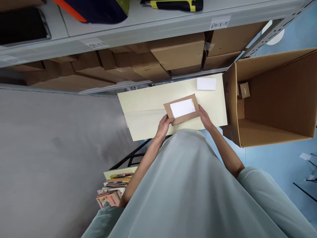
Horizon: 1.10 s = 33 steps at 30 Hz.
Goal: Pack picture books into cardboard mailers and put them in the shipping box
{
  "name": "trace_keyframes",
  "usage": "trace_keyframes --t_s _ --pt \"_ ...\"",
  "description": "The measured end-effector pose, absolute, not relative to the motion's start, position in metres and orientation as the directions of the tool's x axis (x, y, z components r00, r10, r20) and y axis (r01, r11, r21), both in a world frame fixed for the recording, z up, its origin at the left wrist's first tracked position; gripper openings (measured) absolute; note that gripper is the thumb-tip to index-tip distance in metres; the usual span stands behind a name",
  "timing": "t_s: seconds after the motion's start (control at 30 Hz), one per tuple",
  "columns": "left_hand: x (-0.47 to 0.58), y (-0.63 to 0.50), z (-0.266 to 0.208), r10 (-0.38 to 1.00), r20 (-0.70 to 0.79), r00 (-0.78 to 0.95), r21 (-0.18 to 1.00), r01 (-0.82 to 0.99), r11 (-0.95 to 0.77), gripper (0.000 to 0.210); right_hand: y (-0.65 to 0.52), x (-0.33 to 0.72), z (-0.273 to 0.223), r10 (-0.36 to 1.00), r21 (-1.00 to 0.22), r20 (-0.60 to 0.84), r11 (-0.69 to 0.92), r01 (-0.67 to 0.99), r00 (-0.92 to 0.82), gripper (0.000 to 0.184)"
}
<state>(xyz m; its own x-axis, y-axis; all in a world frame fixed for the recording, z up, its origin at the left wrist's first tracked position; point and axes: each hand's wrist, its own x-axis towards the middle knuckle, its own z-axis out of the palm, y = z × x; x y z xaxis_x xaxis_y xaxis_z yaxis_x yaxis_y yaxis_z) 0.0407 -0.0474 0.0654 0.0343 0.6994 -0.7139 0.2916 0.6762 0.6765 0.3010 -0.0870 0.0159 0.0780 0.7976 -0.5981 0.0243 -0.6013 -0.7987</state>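
A flat brown cardboard box [188, 117] with a white label [182, 108] on its top is tilted slightly over the cream tabletop [146, 115]. My left hand [164, 125] grips its lower left corner, thumb on the upper face. At the box's right edge, my right hand [204, 117] holds on with the fingers partly hidden behind it. Whether the box touches the tabletop I cannot tell. Behind it, close to the table's far right corner, lies a stack of white paper slips [206, 84].
A large open carton [277, 99] stands right of the table, a small box [245, 90] inside. Beyond the table, a metal shelf [153, 28] holds several cardboard boxes [180, 49]; a yellow-black utility knife [177, 5] lies on its upper board. Books [110, 199] are stacked at lower left.
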Motion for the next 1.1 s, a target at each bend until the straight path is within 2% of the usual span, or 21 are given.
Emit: trace_keyframes --t_s 0.17,0.3,0.57,0.7,0.8,0.93,1.03,1.1 --pt "0.059 -0.032 0.085 0.767 -0.622 0.157 0.782 0.176 0.598 0.062 -0.075 0.333 0.050 0.873 -0.874 -0.456 -0.476 0.096 0.174 0.084" --pt "0.058 -0.025 0.086 0.801 -0.561 0.208 0.827 0.176 0.534 0.064 -0.070 0.328 0.067 0.903 -0.896 -0.386 -0.416 0.155 0.191 0.084" --pt "-0.005 -0.025 0.058 0.812 -0.577 0.088 0.791 0.310 0.528 0.066 -0.068 0.247 0.041 0.879 -0.858 -0.466 -0.477 0.193 0.101 0.098" --pt "-0.024 -0.030 0.050 0.804 -0.590 0.074 0.779 0.312 0.544 0.060 -0.066 0.220 0.030 0.861 -0.843 -0.508 -0.504 0.189 0.032 0.096" --pt "-0.033 -0.038 0.047 0.803 -0.590 0.081 0.787 0.279 0.550 0.057 -0.065 0.215 0.032 0.851 -0.827 -0.522 -0.520 0.213 0.053 0.099" --pt "-0.044 -0.048 0.048 0.873 -0.486 0.034 0.847 0.266 0.460 0.065 -0.067 0.220 0.044 0.889 -0.848 -0.441 -0.458 0.268 0.124 0.109" --pt "-0.047 -0.048 0.049 0.911 -0.413 -0.012 0.854 0.344 0.391 0.069 -0.068 0.224 0.052 0.896 -0.814 -0.388 -0.443 0.375 0.218 0.103" --pt "-0.045 -0.045 0.047 0.921 -0.387 -0.030 0.845 0.389 0.368 0.068 -0.068 0.225 0.054 0.905 -0.769 -0.363 -0.425 0.478 0.221 0.097"
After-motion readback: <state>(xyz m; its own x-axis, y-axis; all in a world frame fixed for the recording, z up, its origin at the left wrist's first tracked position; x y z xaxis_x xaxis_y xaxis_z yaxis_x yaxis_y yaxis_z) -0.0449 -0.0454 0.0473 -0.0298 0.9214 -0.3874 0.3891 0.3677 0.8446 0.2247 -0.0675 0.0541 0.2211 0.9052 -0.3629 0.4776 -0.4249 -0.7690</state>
